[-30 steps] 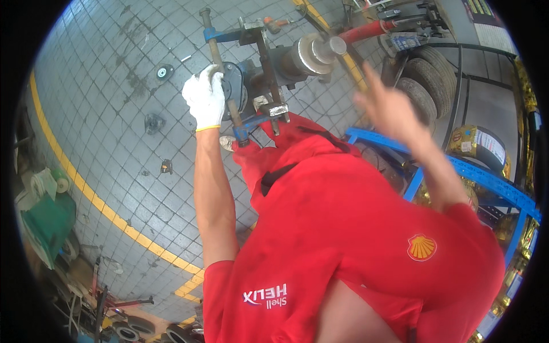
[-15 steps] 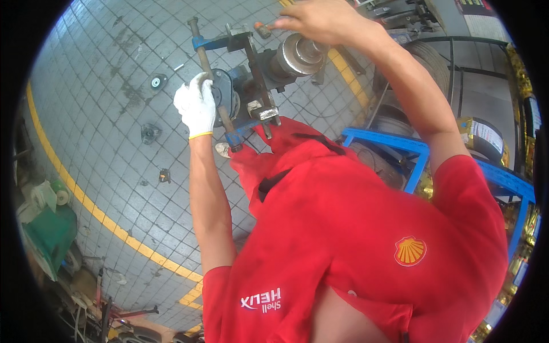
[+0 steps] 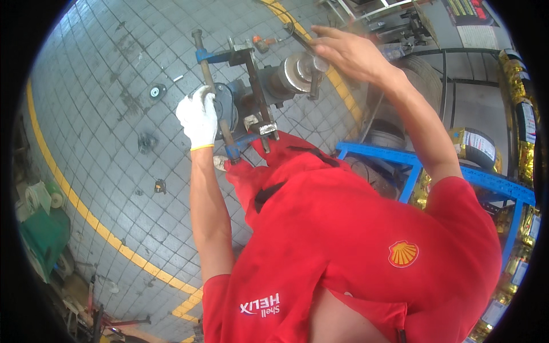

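A metal clamping device [image 3: 254,86] stands before me, with a dark upright bar, blue brackets and a shiny round metal head [image 3: 297,72] at its right. Along its left side runs a long metal rod [image 3: 203,57]. My left hand [image 3: 197,120], in a white knit glove, is closed around the rod's middle, beside a dark round plate [image 3: 227,106]. My right hand [image 3: 354,54] is bare and raised above the metal head. Its fingers are stretched out and slightly blurred, close to a thin dark bar [image 3: 297,35]; no grip on it shows.
An orange-ended tool [image 3: 262,44] lies beyond the device. Small parts [image 3: 157,91] are scattered on the grey tiled floor [image 3: 114,143] at left. A blue metal frame [image 3: 383,154], tyres [image 3: 477,148] and a rack crowd the right side. A green object [image 3: 43,240] stands at far left.
My right hand has moved to the right, away from the orange-ended tool, and its fingers have spread. A thin dark bar now shows near it. My left hand stays on the rod.
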The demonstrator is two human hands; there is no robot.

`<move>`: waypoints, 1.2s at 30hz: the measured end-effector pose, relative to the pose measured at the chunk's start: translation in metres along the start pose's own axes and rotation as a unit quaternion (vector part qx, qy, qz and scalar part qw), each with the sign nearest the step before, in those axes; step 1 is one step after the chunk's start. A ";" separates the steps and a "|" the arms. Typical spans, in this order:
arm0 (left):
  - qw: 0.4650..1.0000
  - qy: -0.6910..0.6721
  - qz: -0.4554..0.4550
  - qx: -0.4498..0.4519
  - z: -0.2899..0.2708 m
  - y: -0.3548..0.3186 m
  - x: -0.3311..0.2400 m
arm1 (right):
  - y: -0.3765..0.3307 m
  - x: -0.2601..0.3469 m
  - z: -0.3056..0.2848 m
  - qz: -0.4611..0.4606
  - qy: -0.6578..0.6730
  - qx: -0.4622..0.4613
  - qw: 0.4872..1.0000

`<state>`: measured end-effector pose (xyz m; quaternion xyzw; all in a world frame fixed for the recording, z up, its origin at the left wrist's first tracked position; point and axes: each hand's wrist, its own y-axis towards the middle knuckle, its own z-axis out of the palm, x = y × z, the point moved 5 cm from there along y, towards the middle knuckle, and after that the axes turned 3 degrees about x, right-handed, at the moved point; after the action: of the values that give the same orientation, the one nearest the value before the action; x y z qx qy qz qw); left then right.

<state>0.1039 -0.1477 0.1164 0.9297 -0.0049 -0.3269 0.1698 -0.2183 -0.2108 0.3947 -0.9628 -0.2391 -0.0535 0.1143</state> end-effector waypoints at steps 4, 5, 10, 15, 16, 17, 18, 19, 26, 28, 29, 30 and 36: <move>1.000 -0.005 0.001 0.005 -0.003 0.004 -0.001 | 0.007 -0.031 0.001 -0.003 -0.048 -0.016 0.999; 1.000 -0.001 0.001 0.007 -0.005 0.005 -0.002 | 0.009 -0.036 0.000 -0.016 -0.045 -0.009 0.999; 0.999 -0.036 -0.009 0.025 -0.010 0.006 -0.006 | -0.036 -0.008 0.004 0.111 0.102 0.024 0.988; 0.999 -0.033 0.004 -0.006 -0.014 0.004 -0.010 | -0.082 0.098 0.004 0.056 0.094 0.064 0.992; 1.000 -0.031 -0.001 -0.004 -0.014 0.005 -0.009 | -0.074 0.112 -0.004 -0.036 0.088 0.066 0.993; 1.000 -0.029 -0.005 -0.005 -0.013 0.005 -0.009 | -0.064 0.116 -0.017 -0.057 0.033 0.032 0.997; 0.999 -0.040 0.005 -0.015 -0.014 0.006 -0.010 | -0.052 0.114 -0.030 -0.072 -0.023 0.019 0.997; 0.999 -0.033 0.014 -0.020 -0.014 0.006 -0.011 | -0.040 0.106 -0.040 -0.059 -0.085 0.040 0.994; 1.000 -0.016 -0.006 0.003 -0.016 0.006 -0.011 | 0.047 0.135 0.005 -0.586 -0.144 0.095 0.792; 0.999 -0.035 -0.010 0.003 -0.015 0.004 -0.011 | 0.100 0.097 0.001 -0.483 -0.131 0.109 0.859; 0.999 -0.030 -0.011 0.002 -0.015 0.003 -0.011 | 0.124 0.072 0.001 -0.423 -0.139 0.142 0.884; 1.000 -0.021 -0.012 0.001 -0.013 0.003 -0.011 | 0.130 0.045 -0.012 -0.402 -0.217 0.048 0.888; 0.999 -0.052 0.000 0.004 -0.009 0.007 -0.008 | -0.048 -0.040 0.000 0.002 -0.114 0.003 0.993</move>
<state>0.1034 -0.1502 0.1300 0.9120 -0.0154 -0.3750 0.1656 -0.2763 -0.1880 0.3977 -0.9627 -0.2486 0.0580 0.0896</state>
